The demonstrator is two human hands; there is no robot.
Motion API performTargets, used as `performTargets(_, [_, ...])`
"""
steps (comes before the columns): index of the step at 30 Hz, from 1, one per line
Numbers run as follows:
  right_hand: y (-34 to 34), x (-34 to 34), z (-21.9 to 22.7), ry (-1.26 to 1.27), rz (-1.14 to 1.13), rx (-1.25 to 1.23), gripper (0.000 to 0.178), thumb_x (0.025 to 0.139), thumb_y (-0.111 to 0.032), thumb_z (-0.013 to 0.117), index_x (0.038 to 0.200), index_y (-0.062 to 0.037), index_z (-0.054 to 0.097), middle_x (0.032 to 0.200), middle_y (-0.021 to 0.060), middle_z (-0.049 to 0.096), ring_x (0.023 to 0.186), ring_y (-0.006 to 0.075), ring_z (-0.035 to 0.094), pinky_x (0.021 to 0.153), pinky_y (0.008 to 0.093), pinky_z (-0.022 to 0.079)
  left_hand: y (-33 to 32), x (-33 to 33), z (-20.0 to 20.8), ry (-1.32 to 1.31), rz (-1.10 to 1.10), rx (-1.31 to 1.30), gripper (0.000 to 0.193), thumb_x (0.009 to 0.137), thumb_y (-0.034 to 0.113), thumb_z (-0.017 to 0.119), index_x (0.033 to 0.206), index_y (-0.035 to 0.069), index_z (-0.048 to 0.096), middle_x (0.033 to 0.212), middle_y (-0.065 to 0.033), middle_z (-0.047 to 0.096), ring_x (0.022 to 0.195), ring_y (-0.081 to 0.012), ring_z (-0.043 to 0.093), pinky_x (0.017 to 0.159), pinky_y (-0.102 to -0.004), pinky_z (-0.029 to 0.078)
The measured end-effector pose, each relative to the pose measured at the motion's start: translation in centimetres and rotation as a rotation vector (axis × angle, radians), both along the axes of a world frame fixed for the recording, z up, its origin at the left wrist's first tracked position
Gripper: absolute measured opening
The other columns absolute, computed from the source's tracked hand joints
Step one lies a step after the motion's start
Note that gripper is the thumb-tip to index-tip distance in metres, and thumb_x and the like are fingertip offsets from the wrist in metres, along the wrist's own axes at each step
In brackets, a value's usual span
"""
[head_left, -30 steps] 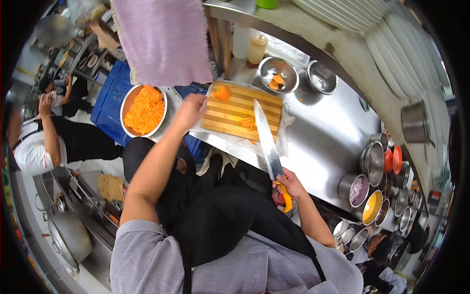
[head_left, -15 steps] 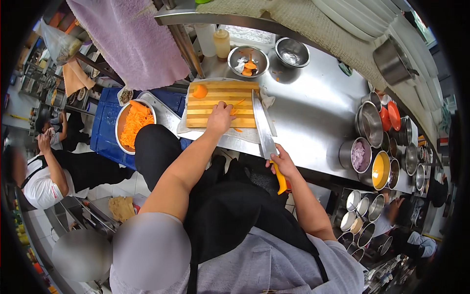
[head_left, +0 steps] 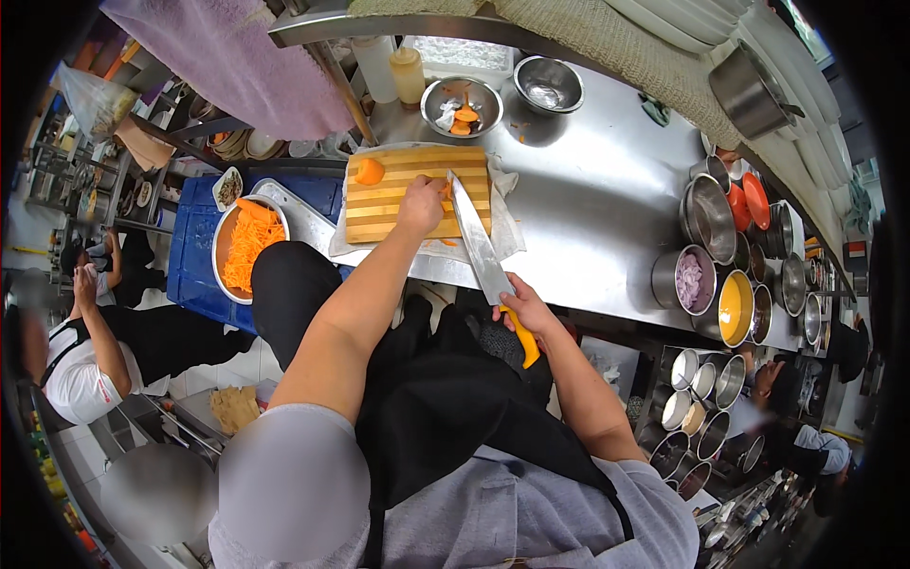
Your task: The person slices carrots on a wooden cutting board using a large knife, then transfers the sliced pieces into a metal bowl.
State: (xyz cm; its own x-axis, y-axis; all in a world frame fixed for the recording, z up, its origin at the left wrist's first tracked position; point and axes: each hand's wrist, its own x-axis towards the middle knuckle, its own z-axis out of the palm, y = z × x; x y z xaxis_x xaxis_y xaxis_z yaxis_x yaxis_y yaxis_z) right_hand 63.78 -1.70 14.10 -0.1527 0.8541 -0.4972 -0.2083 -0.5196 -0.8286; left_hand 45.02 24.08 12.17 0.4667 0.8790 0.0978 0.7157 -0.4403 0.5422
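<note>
A striped wooden cutting board (head_left: 379, 224) lies on a white cloth (head_left: 509, 232) at the steel counter's near edge. My left hand (head_left: 423, 205) is closed on the board, its fingertips bunched around small carrot shreds (head_left: 446, 190). In my right hand (head_left: 527, 309) is the yellow handle of a large kitchen knife (head_left: 477, 232). Its blade slants across the board's right part, the tip beside my left fingertips. An orange carrot chunk (head_left: 370, 172) rests at the board's far left corner. Left of the board, a metal bowl (head_left: 221, 270) holds a heap of shredded carrot (head_left: 251, 248).
Beyond the board are a steel bowl with orange scraps (head_left: 462, 107), another steel bowl (head_left: 549, 84) and a squeeze bottle (head_left: 408, 77). Pots, one with chopped onion (head_left: 690, 281), crowd the counter's right end. A shelf edge (head_left: 398, 28) overhangs the back. A person (head_left: 95, 351) stands at left.
The knife has moved left over the board, bringing its tip from the right edge to my left fingertips. My left hand stays on the board, and the whole view has shifted slightly.
</note>
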Motion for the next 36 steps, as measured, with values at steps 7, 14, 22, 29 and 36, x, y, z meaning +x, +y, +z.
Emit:
performTargets(7, [-0.4, -0.3, -0.3, 0.024, 0.018, -0.039, 0.042, 0.105, -0.007, 0.047, 0.146, -0.0057, 0.040, 0.089, 0.0110, 0.063, 0.065, 0.0158, 0.062, 0.047, 0.0259, 0.049, -1.6, 0.5, 1.9, -0.060, 0.082, 0.124, 0.039, 0.093, 0.026, 0.069, 0.127, 0.006, 0.066, 0.131, -0.0199, 0.059, 0.121, -0.0401, 0.056, 0.102, -0.0478, 0.047])
performTargets(14, [-0.4, -1.2, -1.5, 0.061, 0.010, -0.108, 0.042, 0.106, -0.010, 0.045, 0.148, -0.0085, 0.037, 0.085, 0.0133, 0.064, 0.059, 0.0149, 0.058, 0.049, 0.0262, 0.047, -1.4, 3.9, -1.2, 0.061, 0.035, 0.238, 0.054, 0.093, 0.026, 0.065, 0.139, -0.001, 0.054, 0.150, -0.0201, 0.048, 0.143, -0.0402, 0.039, 0.118, -0.0514, 0.033])
performTargets(22, [0.6, -3.8, -0.8, 0.153, -0.003, -0.162, 0.043, 0.105, -0.010, 0.047, 0.147, -0.0110, 0.037, 0.082, 0.0119, 0.062, 0.053, 0.0140, 0.052, 0.046, 0.0247, 0.044, -0.3, 3.6, -3.1, -0.109, 0.099, 0.208, 0.047, 0.083, -0.002, 0.054, 0.130, -0.002, 0.058, 0.151, -0.0198, 0.048, 0.145, -0.0403, 0.038, 0.122, -0.0492, 0.030])
performTargets(29, [2.1, -5.2, 3.0, 0.055, 0.169, -0.199, 0.044, 0.105, -0.009, 0.048, 0.148, -0.0099, 0.037, 0.083, 0.0098, 0.060, 0.056, 0.0128, 0.053, 0.046, 0.0233, 0.044, -2.4, -2.4, -1.4, -0.332, 0.256, 0.129, 0.050, 0.080, -0.011, 0.052, 0.129, -0.002, 0.059, 0.149, -0.0211, 0.050, 0.145, -0.0435, 0.038, 0.122, -0.0524, 0.029])
performTargets(36, [13.6, -13.2, 7.5, 0.030, 0.619, -0.058, 0.045, 0.105, -0.014, 0.049, 0.149, -0.0075, 0.039, 0.078, 0.0089, 0.062, 0.048, 0.0122, 0.049, 0.045, 0.0252, 0.042, 3.1, -19.5, 2.7, -0.355, 0.694, 0.320, 0.045, 0.085, -0.012, 0.048, 0.122, 0.006, 0.066, 0.144, -0.0208, 0.057, 0.141, -0.0400, 0.046, 0.116, -0.0472, 0.040])
